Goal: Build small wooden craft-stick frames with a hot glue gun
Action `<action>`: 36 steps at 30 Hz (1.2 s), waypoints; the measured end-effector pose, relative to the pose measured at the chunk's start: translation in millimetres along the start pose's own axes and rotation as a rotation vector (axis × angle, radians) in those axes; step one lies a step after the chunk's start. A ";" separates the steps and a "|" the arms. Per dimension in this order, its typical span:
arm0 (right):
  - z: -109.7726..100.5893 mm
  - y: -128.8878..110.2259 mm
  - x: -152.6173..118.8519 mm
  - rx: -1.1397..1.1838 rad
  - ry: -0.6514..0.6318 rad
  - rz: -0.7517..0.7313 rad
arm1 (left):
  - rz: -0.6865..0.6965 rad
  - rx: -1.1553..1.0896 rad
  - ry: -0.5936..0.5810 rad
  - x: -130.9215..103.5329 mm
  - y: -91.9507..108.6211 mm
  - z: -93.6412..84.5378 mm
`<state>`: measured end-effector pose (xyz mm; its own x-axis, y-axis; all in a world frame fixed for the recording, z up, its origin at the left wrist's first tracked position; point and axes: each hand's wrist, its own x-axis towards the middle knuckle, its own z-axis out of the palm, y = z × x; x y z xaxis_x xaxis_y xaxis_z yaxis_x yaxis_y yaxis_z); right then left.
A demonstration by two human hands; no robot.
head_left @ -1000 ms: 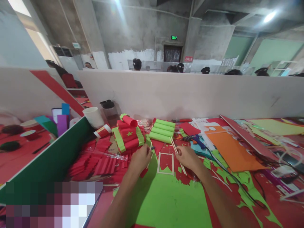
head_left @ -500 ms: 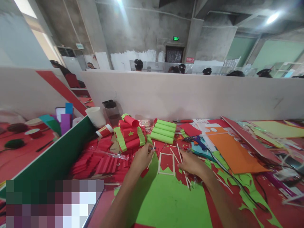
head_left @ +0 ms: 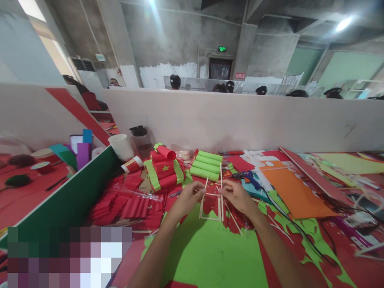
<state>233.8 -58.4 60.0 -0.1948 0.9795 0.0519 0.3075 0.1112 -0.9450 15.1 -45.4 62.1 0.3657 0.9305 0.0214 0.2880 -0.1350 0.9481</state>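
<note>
White cup [head_left: 121, 147], black-lidded jar [head_left: 141, 141], green sign [head_left: 222, 49] above doorway [head_left: 220, 69]

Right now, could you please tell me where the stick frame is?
In the head view, the stick frame lies just right of centre, below the green rolls, overlapping the green sheet.

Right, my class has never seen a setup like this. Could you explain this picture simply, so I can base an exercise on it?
There is no machine here: a person works with two bare hands, seen from a camera worn on the head, looking forward and down. The left hand pinches a thin stick; the right hand holds a longer-looking stick. Between them is a small rectangular stick frame, by the near green sheet. Beyond lie green paper rolls and a red-and-green paper bundle with a star. To the right are a blue glue gun and an orange sheet.
</note>
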 end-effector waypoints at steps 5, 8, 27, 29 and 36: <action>18.6 5.1 8.5 0.220 0.060 -0.037 | 0.080 -0.062 -0.068 0.3 2.3 14.7; 21.2 6.9 11.4 0.263 0.095 -0.047 | 0.101 -0.102 -0.096 2.6 -2.5 20.1; 20.3 12.3 16.1 0.376 0.228 -0.052 | -0.168 -0.294 -0.168 -0.3 -3.7 28.9; 21.4 12.8 16.1 0.371 0.210 -0.047 | -0.164 -0.290 -0.179 -1.3 -2.0 27.5; 21.2 10.9 15.1 0.356 0.174 -0.072 | -0.064 -0.205 -0.159 -3.8 3.3 25.6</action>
<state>214.5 -46.0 43.6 -0.0337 0.9886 0.1468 -0.0494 0.1450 -0.9882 37.4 -58.1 57.0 0.4917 0.8675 -0.0752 0.1359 0.0089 0.9907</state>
